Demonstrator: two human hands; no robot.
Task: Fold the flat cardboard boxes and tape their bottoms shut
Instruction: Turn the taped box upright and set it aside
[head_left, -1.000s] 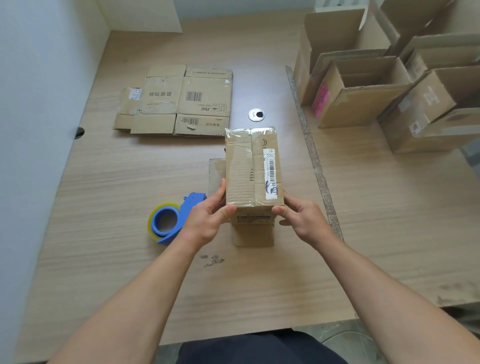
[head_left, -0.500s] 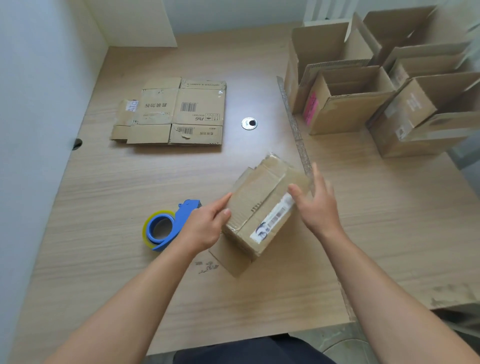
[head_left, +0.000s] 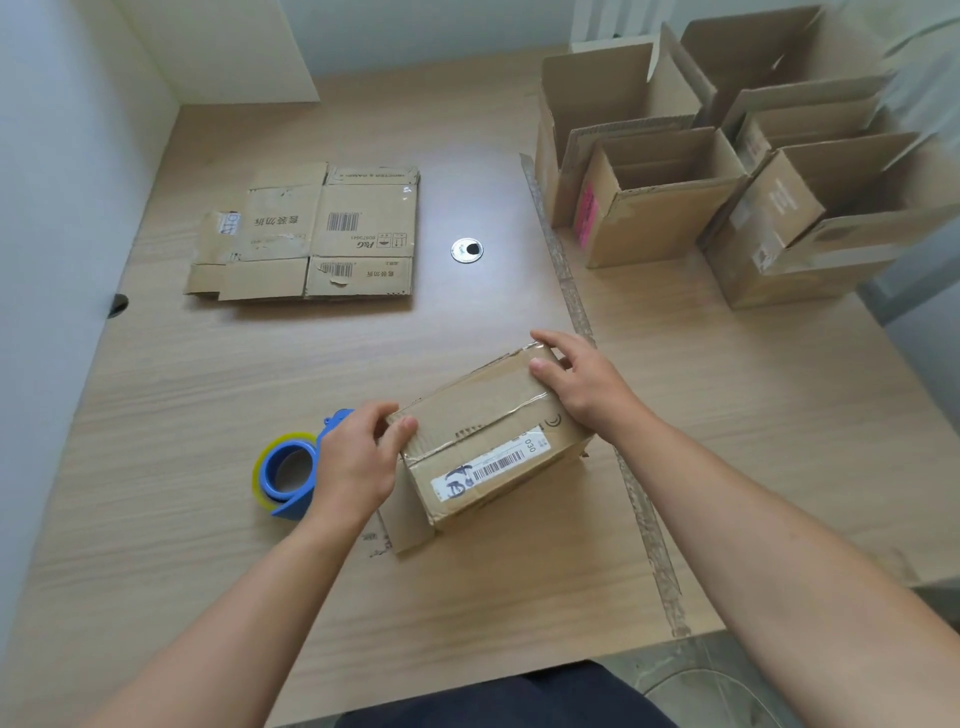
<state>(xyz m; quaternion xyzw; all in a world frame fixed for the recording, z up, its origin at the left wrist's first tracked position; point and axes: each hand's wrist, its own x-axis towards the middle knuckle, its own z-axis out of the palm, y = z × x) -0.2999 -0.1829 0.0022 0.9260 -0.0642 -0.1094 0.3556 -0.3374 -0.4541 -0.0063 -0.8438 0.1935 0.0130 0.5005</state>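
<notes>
The pale wood-grain table carries a flattened brown cardboard box at far left and a round silver cable grommet mid-table. A blue tape dispenser with a yellowish roll lies near a small taped brown cardboard box. Open brown cardboard boxes stand far right. A clear strip, possibly tape, runs along a seam.

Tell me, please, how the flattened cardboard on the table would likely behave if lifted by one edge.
The flattened cardboard would probably bend along its visible creases rather than stay rigid. Thin and flat, it is likely light. Its uneven end flaps might swing loose.
</notes>
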